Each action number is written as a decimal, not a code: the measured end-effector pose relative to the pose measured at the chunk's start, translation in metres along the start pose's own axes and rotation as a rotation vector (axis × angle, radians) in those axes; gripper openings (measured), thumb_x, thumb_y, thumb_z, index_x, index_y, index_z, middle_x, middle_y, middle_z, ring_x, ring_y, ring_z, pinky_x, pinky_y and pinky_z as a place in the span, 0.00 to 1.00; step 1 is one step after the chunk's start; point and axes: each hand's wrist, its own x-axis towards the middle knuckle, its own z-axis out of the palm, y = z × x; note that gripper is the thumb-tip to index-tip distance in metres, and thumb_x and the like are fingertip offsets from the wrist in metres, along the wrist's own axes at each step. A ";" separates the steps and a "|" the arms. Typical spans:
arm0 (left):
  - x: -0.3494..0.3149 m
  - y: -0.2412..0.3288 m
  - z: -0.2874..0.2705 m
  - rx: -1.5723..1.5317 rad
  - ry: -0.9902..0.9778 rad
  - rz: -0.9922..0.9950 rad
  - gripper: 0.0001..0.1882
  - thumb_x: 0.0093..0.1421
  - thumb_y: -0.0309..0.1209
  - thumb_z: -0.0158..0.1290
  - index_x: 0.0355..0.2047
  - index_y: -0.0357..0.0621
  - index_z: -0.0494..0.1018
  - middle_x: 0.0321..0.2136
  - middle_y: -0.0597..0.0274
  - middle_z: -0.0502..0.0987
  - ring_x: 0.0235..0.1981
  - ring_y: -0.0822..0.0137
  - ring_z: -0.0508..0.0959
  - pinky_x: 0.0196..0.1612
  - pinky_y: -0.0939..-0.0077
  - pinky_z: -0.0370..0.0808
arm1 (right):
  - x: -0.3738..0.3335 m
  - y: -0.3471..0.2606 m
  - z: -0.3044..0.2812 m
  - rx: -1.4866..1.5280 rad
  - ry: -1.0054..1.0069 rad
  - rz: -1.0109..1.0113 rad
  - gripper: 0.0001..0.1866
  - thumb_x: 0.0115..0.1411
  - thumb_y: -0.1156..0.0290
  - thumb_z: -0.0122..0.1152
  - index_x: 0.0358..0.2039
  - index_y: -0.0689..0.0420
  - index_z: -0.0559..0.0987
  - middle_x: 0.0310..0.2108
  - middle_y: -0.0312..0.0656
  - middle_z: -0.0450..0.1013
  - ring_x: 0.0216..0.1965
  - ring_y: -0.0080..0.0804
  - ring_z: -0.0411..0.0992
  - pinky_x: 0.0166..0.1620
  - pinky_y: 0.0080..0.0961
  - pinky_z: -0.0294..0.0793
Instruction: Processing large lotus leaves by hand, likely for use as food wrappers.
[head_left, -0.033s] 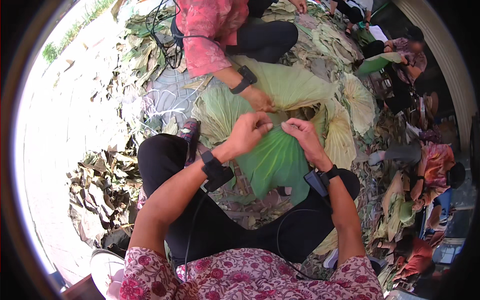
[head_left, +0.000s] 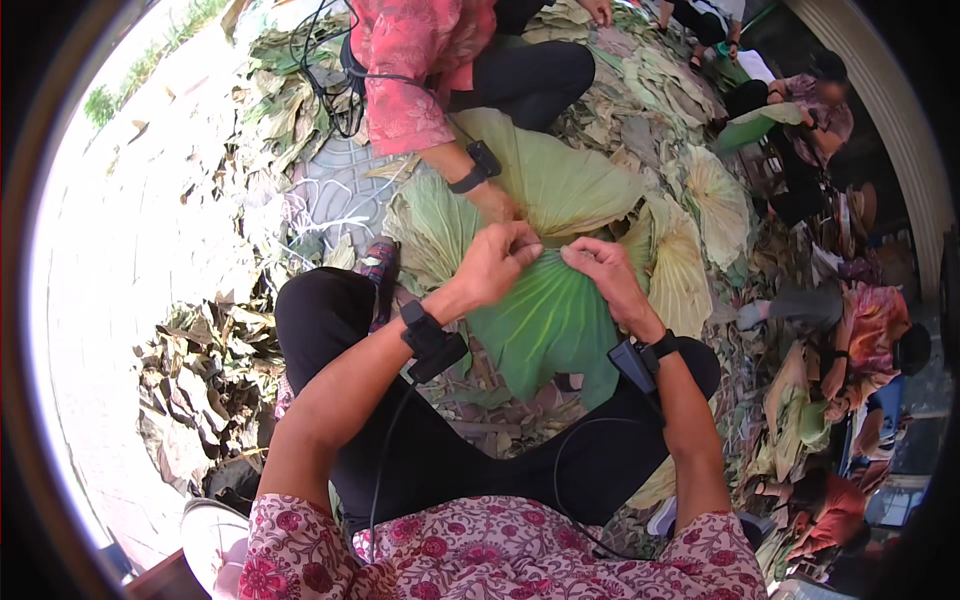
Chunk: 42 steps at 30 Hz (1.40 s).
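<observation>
A green lotus leaf (head_left: 550, 325) with veins fanning out hangs between my hands, its lobes reaching down over my lap. My left hand (head_left: 500, 262) pinches its upper edge with thumb and fingers. A short way to the right, my right hand (head_left: 606, 272) grips the same edge between thumb and fingertips. Just beyond my left hand is a co-worker's hand (head_left: 494, 203), partly hidden behind mine, beside a large pale yellow-green leaf (head_left: 570, 195). Another pale leaf (head_left: 436, 225) lies to the left, and a yellowish one (head_left: 682, 265) lies right of my right hand.
Dry leaves (head_left: 660, 95) cover much of the ground. Brown crumpled leaves (head_left: 205, 385) are heaped at left. A co-worker in a red sleeve (head_left: 408, 85) sits opposite, close to my hands. Black cables (head_left: 325, 75) lie at that person's side. More people (head_left: 870, 330) sit along the right.
The co-worker's hand and the large pale leaf have moved left. The green leaf's left side has shifted slightly left. My hands have barely moved and keep their pinch.
</observation>
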 end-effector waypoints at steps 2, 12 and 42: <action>0.000 -0.004 -0.001 -0.057 -0.033 -0.089 0.08 0.59 0.28 0.52 0.32 0.33 0.71 0.20 0.59 0.73 0.23 0.70 0.70 0.28 0.72 0.68 | -0.004 -0.001 0.002 -0.023 -0.038 0.015 0.09 0.60 0.67 0.59 0.31 0.61 0.78 0.24 0.26 0.70 0.26 0.10 0.64 0.29 0.12 0.64; -0.007 0.010 0.004 0.126 -0.178 0.023 0.10 0.57 0.29 0.54 0.34 0.33 0.72 0.23 0.55 0.75 0.25 0.62 0.75 0.30 0.69 0.70 | -0.010 0.008 -0.010 -0.245 -0.048 -0.012 0.10 0.55 0.68 0.63 0.32 0.62 0.79 0.24 0.28 0.71 0.27 0.12 0.65 0.30 0.14 0.64; -0.020 0.014 0.038 0.969 -0.144 0.272 0.10 0.50 0.30 0.49 0.31 0.39 0.66 0.26 0.56 0.73 0.31 0.57 0.76 0.33 0.63 0.71 | -0.002 0.035 0.015 -0.804 0.115 -0.380 0.06 0.49 0.73 0.55 0.25 0.64 0.74 0.18 0.57 0.68 0.23 0.57 0.69 0.27 0.44 0.66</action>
